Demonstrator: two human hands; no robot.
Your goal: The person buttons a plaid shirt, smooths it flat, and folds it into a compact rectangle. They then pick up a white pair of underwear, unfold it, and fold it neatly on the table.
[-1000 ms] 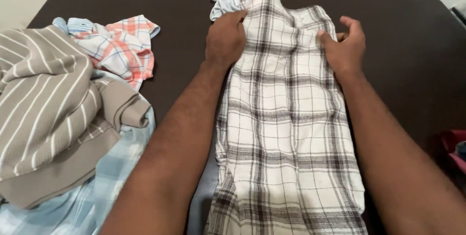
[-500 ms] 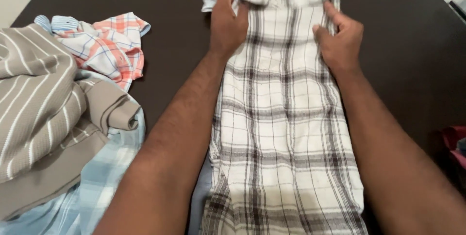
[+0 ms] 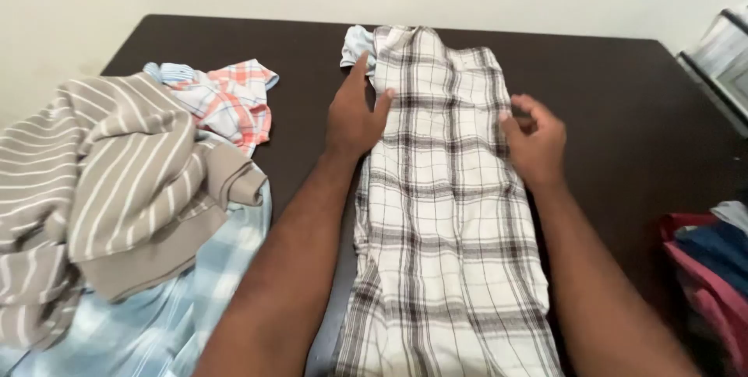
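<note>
Hands press a soft, floppy plaid shirt mid-frame on the dark surface: left hand open flat, right hand loosely curled, pinching its edge.

Soft woven cloth in the checked shirt, matt; striped top a thicker knit; table dark, smooth, faintly glossy.

1. The left hand lies flat on the checked shirt.
2. The right hand touches its other edge, fingers curled.
3. A striped top sits nearby on the dark table.
</note>
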